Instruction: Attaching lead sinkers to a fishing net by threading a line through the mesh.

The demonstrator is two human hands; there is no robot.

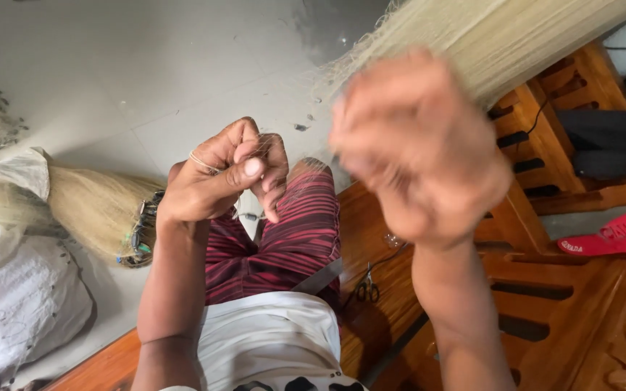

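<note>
Two hands raised over the lap, working fine pale thread from a hanging sheet of net.

The left hand (pixel 222 174) is curled into a fist, its fingers (pixel 253 167) pinched tight on thin pale thread (pixel 203 162) that also loops across the knuckles. The right hand (pixel 418 148) is blurred; it looks clenched, though I cannot tell what it holds. Behind it hangs a sheet of pale fishing net (pixel 487 36). Below are striped red trousers (pixel 291 239), a carved wooden bench (pixel 566 318) with small scissors (pixel 367 288) on it, and a bundle of net (pixel 96 210) beside a white sack (pixel 16 304) on the tiled floor (pixel 146 65). A red sandal (pixel 617 235) lies at right.
</note>
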